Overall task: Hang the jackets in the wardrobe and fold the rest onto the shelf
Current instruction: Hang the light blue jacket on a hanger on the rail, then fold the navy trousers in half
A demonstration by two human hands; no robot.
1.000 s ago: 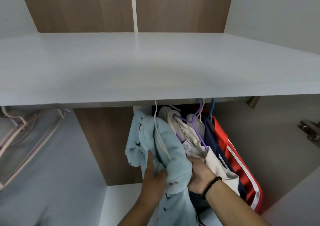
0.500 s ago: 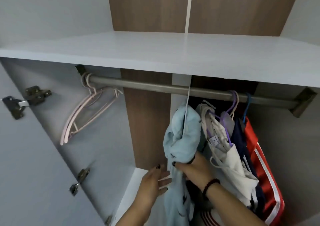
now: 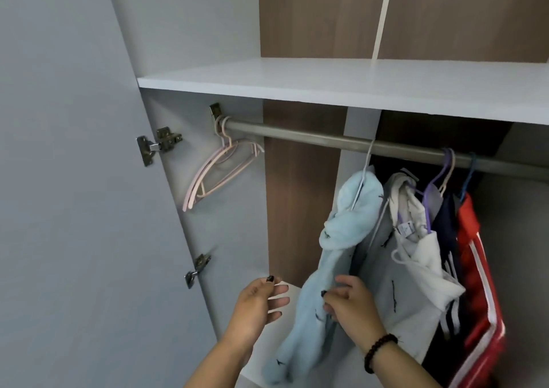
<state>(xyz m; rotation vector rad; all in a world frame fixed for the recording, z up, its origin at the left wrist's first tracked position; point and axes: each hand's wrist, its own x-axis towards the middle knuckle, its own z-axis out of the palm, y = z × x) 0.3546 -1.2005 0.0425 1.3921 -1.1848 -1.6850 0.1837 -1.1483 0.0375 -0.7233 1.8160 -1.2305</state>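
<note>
A light blue fleece jacket (image 3: 341, 230) hangs bunched on a white hanger from the metal rail (image 3: 297, 136). My right hand (image 3: 352, 307) grips its front edge low down. My left hand (image 3: 258, 301) hovers just left of the jacket with relaxed fingers, holding nothing. To the right hang a white hooded jacket (image 3: 421, 257) on a purple hanger, a navy jacket (image 3: 445, 227) and a red jacket with white stripes (image 3: 478, 283). The white shelf (image 3: 326, 78) sits above the rail.
Pink empty hangers (image 3: 219, 170) hang at the rail's left end. The open wardrobe door (image 3: 74, 179) with its hinges (image 3: 157, 146) stands at left. A white lower ledge (image 3: 285, 340) lies under the jackets.
The view dropped and swung left, revealing the rail and door. My left hand let go of the blue jacket and drew away to the left; my right hand slid lower on it.
</note>
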